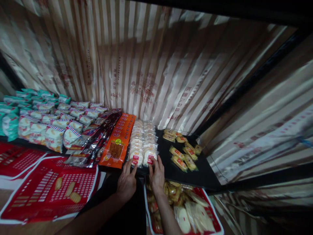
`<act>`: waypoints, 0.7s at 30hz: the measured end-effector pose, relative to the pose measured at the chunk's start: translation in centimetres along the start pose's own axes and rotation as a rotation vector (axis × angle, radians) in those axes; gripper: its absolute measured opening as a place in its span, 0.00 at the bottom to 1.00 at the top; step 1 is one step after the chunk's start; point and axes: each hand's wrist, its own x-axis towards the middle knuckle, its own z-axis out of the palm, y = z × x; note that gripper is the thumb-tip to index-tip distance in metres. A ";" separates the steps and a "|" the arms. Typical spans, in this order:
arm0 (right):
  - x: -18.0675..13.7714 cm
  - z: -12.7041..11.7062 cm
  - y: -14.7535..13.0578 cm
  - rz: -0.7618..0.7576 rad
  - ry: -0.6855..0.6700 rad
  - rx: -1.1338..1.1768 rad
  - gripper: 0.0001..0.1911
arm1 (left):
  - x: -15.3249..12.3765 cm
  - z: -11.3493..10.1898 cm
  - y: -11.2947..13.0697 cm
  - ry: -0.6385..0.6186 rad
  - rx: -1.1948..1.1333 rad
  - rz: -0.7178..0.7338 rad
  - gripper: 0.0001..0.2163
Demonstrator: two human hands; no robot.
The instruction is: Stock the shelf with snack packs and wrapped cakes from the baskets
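Two rows of round white rice-cracker packets run back along a black shelf. My left hand rests at the near end of the left row, fingers spread against the front packet. My right hand touches the front packet of the right row, fingers stretched out. Neither hand grips anything that I can see.
Orange snack packs and dark shiny packets lie left of the rows, then white and teal bags. Small yellow packets lie scattered to the right. A red crate sits lower left; another with snacks below.
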 end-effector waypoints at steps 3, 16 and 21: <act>0.1 0.1 0.2 0.002 -0.004 -0.001 0.19 | 0.3 0.2 0.0 0.036 0.026 0.008 0.30; -2.7 -2.7 1.0 -0.031 0.118 0.074 0.20 | -1.0 -0.1 0.4 0.110 -0.060 0.171 0.22; -6.9 -6.3 6.6 0.087 0.223 -0.054 0.16 | 0.5 -6.7 6.2 -0.018 -0.383 0.525 0.15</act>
